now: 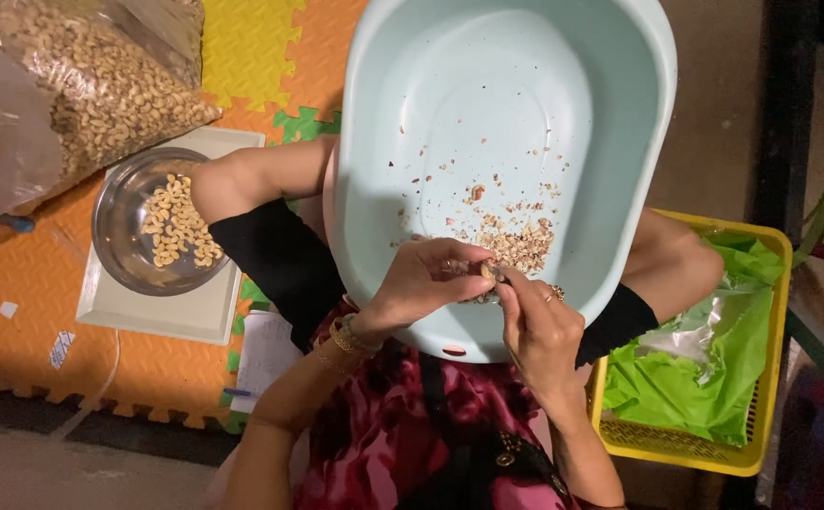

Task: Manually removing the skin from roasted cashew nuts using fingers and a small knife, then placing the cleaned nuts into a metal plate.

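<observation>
Pinching one nut (489, 272) between both hands, left hand (426, 279) and right hand (536, 326) meet over the basin (620, 142) near edge

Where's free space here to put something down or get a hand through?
Free: the upper half of the pale blue plastic basin, above the brown shell scraps; the orange foam mat left of the white scale tray.

Crowded: the basin's near rim, where the left hand and right hand pinch a nut; the steel bowl of cashews; the yellow basket, lined with green plastic.
</observation>
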